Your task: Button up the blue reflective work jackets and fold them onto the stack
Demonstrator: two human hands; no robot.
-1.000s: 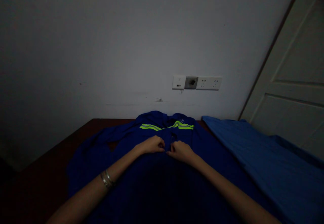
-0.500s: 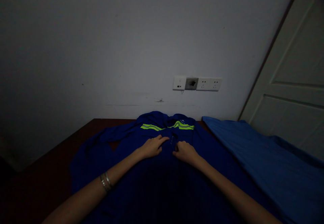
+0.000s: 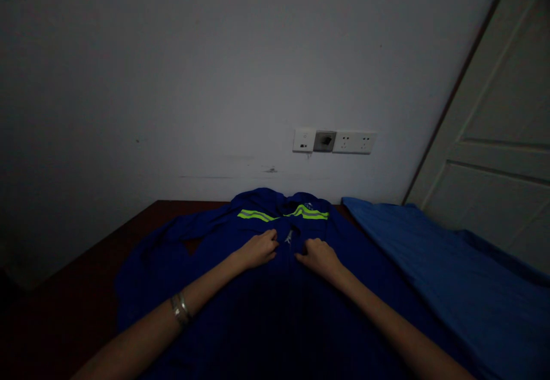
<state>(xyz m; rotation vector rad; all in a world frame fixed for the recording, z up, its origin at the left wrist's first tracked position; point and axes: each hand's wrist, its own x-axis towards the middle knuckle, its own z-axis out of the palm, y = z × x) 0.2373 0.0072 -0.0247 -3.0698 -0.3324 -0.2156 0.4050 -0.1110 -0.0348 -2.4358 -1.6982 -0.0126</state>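
Fingers [image 3: 267, 243] over dark-blue garment [image 3: 287, 274]; lighter cloth [image 3: 447, 271] beside, wall sockets [image 3: 354, 143] beyond.

Your head camera looks forward and somewhat down from above your arms [image 3: 210, 282]. It faces the wall [image 3: 215, 82], which fills the upper half. The jacket [image 3: 296, 277] lies near, below, with your left hand [image 3: 258, 249] and right hand [image 3: 321, 258] under mid-frame. The door [image 3: 502, 139] slants at far right.
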